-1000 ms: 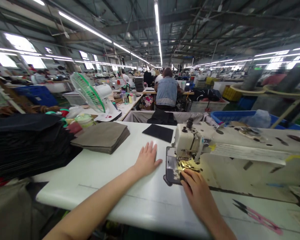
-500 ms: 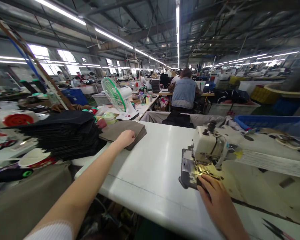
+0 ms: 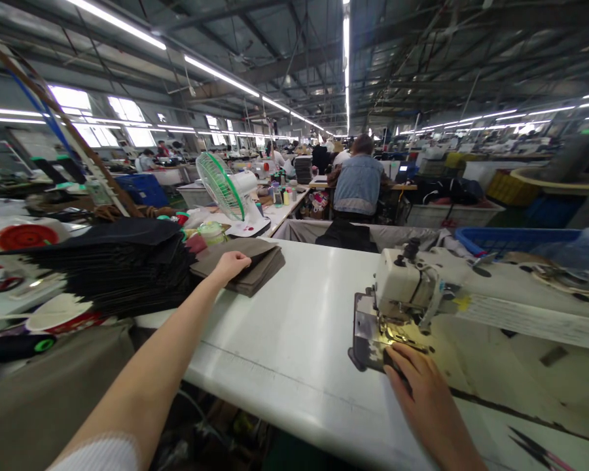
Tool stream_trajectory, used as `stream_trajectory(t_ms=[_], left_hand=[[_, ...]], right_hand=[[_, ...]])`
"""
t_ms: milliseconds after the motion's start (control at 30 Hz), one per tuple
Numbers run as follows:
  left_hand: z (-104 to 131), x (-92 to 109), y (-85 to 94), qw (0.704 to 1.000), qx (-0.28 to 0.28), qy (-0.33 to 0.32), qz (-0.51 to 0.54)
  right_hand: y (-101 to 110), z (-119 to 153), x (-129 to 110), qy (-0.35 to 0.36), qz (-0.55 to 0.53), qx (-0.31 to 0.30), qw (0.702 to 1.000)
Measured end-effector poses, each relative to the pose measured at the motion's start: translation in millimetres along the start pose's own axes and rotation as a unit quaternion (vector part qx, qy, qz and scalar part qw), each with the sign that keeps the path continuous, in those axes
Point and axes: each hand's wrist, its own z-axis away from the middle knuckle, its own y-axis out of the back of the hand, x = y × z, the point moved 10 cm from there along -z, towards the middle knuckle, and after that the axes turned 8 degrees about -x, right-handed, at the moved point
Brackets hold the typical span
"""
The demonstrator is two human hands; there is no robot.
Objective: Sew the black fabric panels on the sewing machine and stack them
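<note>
Your left hand (image 3: 232, 263) grips the top brown piece of the fabric stack (image 3: 248, 265) far left on the tabletop (image 3: 294, 340); your right hand (image 3: 425, 392) rests flat by the sewing machine (image 3: 407, 288).

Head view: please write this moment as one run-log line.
left hand: on brown fabric stack | right hand: at sewing machine plate | white table
</note>
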Motion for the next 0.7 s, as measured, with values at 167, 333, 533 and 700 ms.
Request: stream_trajectory(t_ms=[167,333,533,700], left_hand=[[53,89,-54.2,0.982,-0.055,-0.178,0.032],[177,167,-155.6,0.903,-0.220,-0.352,0.111],[274,189,-182.6,0.830,-0.392,-0.370,0.143],[281,184,-163.2,0.792,-0.503,-0.296,0.179]], right_hand=[[21,-5,-27,0.015,-0.007,0.026,1.000],[35,-7,-94,0.107,-0.019,-0.055,0.993],[24,24,-78,0.041,-0.071,-0.250,0.965],[52,40,-57,-0.067,-0.210,-0.337,0.915]])
